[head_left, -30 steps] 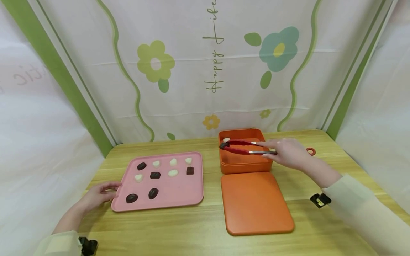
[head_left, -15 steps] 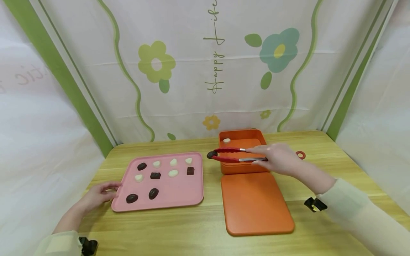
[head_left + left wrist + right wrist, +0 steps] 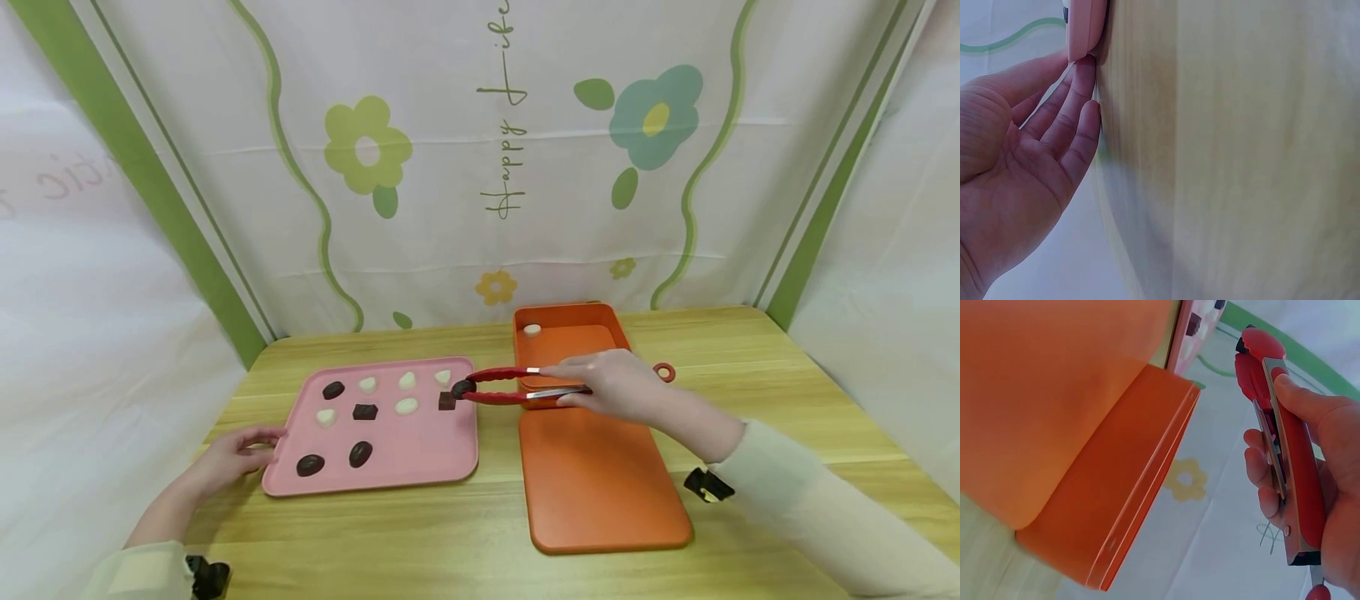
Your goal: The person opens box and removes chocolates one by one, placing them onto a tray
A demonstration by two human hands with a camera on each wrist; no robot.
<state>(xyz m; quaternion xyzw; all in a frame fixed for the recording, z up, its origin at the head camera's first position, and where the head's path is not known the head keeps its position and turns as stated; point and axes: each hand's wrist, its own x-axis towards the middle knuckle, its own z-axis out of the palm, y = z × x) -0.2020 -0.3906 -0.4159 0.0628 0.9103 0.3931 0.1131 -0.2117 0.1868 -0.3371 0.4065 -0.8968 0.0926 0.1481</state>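
Note:
My right hand (image 3: 618,385) grips a pair of red-and-steel tongs (image 3: 498,397) near the front of the orange box. A dark chocolate (image 3: 462,389) sits between the tong tips, over the right edge of the pink tray (image 3: 420,467). In the right wrist view, thumb and fingers wrap round the tongs (image 3: 1300,469). On the tray lie several white and dark chocolates, such as a square dark one (image 3: 365,412) and a white oval (image 3: 407,406). My left hand (image 3: 228,460) pinches the tray's left edge; the left wrist view shows thumb and fingers at the tray's rim (image 3: 1087,28).
The orange box (image 3: 573,317) stands open at the back with one white piece (image 3: 532,331) inside. Its orange lid (image 3: 600,492) lies flat in front of it. A printed curtain (image 3: 450,208) hangs behind the wooden table (image 3: 375,542).
My right hand has moved left with the tongs, carrying the dark chocolate out from over the orange box to the tray's right edge. My left hand stays where it was.

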